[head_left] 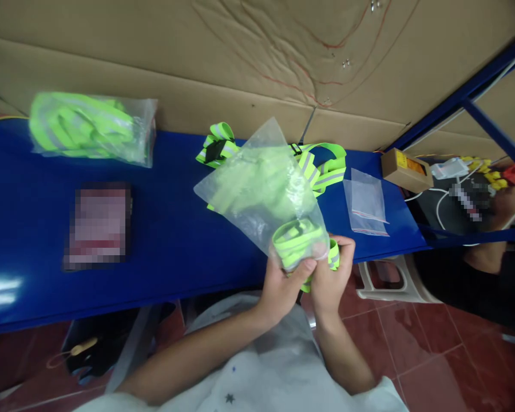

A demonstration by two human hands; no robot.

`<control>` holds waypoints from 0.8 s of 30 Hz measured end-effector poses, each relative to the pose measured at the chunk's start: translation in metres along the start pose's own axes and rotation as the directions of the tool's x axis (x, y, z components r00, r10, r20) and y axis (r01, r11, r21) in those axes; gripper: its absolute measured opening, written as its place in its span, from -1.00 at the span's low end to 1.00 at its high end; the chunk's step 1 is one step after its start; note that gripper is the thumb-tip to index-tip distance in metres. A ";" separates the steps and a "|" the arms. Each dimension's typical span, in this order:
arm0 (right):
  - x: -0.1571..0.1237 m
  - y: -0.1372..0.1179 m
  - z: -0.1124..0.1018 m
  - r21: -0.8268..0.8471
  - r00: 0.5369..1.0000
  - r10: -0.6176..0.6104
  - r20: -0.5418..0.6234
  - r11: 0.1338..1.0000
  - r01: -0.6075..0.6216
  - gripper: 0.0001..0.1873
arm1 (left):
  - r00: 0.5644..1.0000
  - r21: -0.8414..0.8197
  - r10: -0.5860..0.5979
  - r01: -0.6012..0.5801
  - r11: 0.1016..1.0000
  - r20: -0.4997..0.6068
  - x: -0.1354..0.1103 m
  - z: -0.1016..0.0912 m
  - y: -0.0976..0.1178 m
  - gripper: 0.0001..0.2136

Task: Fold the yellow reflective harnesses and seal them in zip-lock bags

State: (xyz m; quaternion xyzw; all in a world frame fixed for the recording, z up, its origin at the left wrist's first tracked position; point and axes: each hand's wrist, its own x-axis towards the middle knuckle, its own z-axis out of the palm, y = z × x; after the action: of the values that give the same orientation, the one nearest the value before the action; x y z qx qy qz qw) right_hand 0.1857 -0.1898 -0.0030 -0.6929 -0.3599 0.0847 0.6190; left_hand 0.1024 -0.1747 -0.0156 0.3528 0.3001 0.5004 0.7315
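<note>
Both hands meet at the front edge of the blue table (171, 240). My left hand (283, 283) is closed on the mouth of a clear plastic bag (261, 189), with its thumb pressed over the plastic. My right hand (332, 274) is closed on a folded neon-green reflective strap (296, 240), which sits partly inside the bag's opening. The bag stands up and away from me over the table.
More neon-green reflective straps (321, 166) lie behind the bag. A filled bag of straps (90, 126) lies far left. Empty clear bags (367, 200) and a small cardboard box (405, 169) sit at right. A blurred dark object (98, 226) lies left. Another person's arm (498, 252) shows at far right.
</note>
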 end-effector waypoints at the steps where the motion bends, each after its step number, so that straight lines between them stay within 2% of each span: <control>1: -0.002 0.000 0.002 0.018 0.999 0.010 0.039 1.000 -0.010 -0.75 | 0.999 0.003 0.028 -0.028 1.000 -0.026 0.002 0.001 0.000 -0.57; 3: -0.008 0.001 0.003 0.066 0.993 0.014 0.121 0.998 -0.022 -0.77 | 0.998 -0.042 0.033 -0.035 0.998 -0.050 0.006 0.000 0.001 -0.60; 6: -0.016 0.005 0.002 0.134 0.974 -0.083 0.210 0.989 0.055 -0.65 | 0.994 -0.177 -0.061 0.044 0.983 -0.093 0.011 -0.004 0.011 -0.59; 9: -0.018 0.006 0.004 0.088 0.956 -0.205 0.212 0.978 0.191 -0.64 | 0.982 -0.323 -0.163 0.126 0.938 -0.092 0.016 -0.006 0.025 -0.53; 12: -0.015 0.002 0.010 -0.022 0.956 -0.235 0.175 0.970 0.242 -0.70 | 0.985 -0.307 -0.146 0.111 0.945 -0.092 0.020 -0.006 0.035 -0.50; 14: -0.011 -0.001 0.015 -0.031 0.967 -0.217 0.135 0.974 0.223 -0.75 | 0.984 -0.267 -0.137 0.104 0.958 -0.111 0.021 -0.005 0.036 -0.53; 17: -0.008 -0.004 0.020 0.021 0.980 -0.175 0.092 0.985 0.173 -0.79 | 0.982 -0.321 -0.170 0.137 0.937 -0.077 0.019 -0.003 0.034 -0.56; 21: -0.005 -0.004 0.023 0.193 0.997 -0.065 0.042 0.980 0.055 -0.66 | 0.984 -0.371 -0.176 0.162 0.914 -0.004 0.019 -0.003 0.034 -0.56; 24: -0.005 -0.004 0.026 0.263 0.987 0.076 0.144 0.958 -0.112 -0.60 | 0.984 -0.353 -0.174 0.146 0.924 -0.049 0.027 -0.008 0.039 -0.52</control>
State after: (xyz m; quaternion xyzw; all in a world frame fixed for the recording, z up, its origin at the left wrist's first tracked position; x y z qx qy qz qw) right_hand 0.1660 -0.1720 -0.0065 -0.6113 -0.3516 0.2081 0.6778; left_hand 0.0840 -0.1375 0.0091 0.1721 0.2632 0.4979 0.8082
